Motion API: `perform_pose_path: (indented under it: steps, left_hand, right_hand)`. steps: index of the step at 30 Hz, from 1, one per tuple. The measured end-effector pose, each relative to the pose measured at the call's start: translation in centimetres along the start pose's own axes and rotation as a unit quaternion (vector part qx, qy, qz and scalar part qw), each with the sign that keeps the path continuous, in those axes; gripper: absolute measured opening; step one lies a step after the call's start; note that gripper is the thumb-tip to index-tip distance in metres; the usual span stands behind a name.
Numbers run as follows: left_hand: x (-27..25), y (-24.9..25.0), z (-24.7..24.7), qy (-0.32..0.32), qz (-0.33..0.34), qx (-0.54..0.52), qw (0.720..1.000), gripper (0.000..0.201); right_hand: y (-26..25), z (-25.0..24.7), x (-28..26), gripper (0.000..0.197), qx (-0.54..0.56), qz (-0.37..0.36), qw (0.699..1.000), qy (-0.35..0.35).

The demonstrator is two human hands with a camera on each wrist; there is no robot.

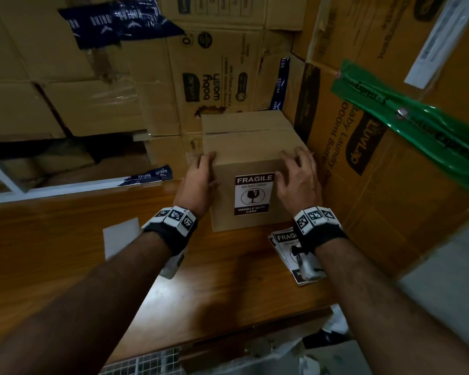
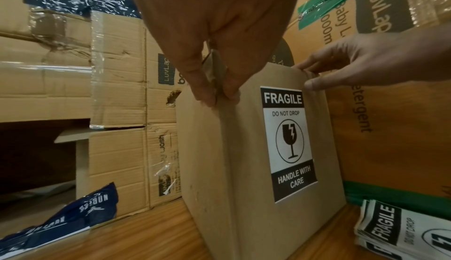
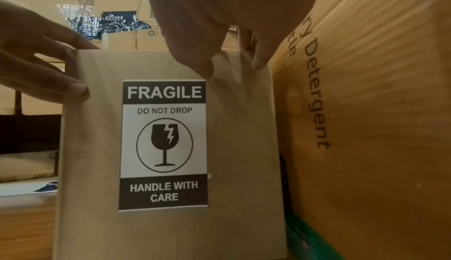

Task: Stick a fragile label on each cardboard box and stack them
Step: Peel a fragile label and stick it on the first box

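Both hands (image 1: 201, 182) (image 1: 298, 180) hold box (image 1: 249, 142); label (image 1: 254, 194) reads "FRAGILE, DO NOT DROP".

The small plain brown cardboard box (image 1: 252, 163) with the black-and-white fragile label stands at the far right of the wooden table top (image 1: 214, 280), tight beside the tall printed detergent carton (image 1: 390, 185) on its right; the right wrist view shows only a narrow dark gap there, probably too slim for fingers. Behind it a wall of stacked taped cartons (image 1: 146, 98) closes the far side. To its left the table lies open, apart from a white paper sheet (image 1: 119, 239). Near right, a pile of fragile labels (image 1: 284, 244) covers the wood. Green plastic tape (image 1: 417, 125) juts from the tall carton overhead
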State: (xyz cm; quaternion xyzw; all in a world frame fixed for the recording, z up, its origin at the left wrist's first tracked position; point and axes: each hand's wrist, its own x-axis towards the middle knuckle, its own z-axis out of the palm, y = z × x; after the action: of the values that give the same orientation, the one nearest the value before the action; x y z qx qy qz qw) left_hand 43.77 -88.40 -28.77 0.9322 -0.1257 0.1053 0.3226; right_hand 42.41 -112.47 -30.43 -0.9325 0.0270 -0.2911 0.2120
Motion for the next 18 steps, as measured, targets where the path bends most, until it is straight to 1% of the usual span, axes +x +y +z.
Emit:
perform_pose_path:
  steps: [3,6,8,10,12,14,15,16,18]
  left_hand:
    - [-0.2,-0.1,-0.1,-0.017,0.008,0.001,1.000,0.082]
    - [-0.3,-0.5,-0.3,-0.036,0.021,0.009,0.999,0.090]
    - [-0.4,-1.0,-0.6,-0.061,0.027,-0.017,0.998,0.099]
    - [-1.0,-1.7,-1.1,-0.065,0.014,-0.053,0.996,0.104]
    - [-2.3,-2.7,-1.4,-0.035,-0.004,-0.022,0.999,0.098]
    - [-4.3,-4.6,-1.7,-0.005,-0.018,0.031,0.999,0.083]
    - [-5.5,-6.0,-1.9,-0.004,-0.031,0.049,0.998,0.075]
    - [-6.9,-7.4,-2.0,-0.011,-0.050,0.064,0.997,0.068]
    - [-10.0,-10.3,-2.4,-0.035,-0.096,0.089,0.991,0.059]
  right_hand:
    - [0.1,0.3,0.0,0.053,0.003,0.011,1.000,-0.006]
    - [0.2,0.4,-0.3,0.057,0.003,0.006,1.000,-0.013]
    - [0.2,0.2,-0.5,0.060,-0.002,0.003,1.000,-0.020]
    - [-0.2,-0.1,-0.7,0.061,-0.008,-0.002,1.000,-0.006]
    - [-1.2,-0.4,-1.4,0.058,0.017,-0.015,0.999,0.043]
    - [-3.0,-0.2,-2.8,0.052,0.078,-0.039,0.993,0.082]
    - [-4.0,0.2,-3.7,0.047,0.100,-0.050,0.991,0.079]
    - [-5.0,0.7,-4.8,0.041,0.110,-0.058,0.990,0.060]
    - [-6.9,2.1,-7.1,0.034,0.123,-0.072,0.990,-0.004]
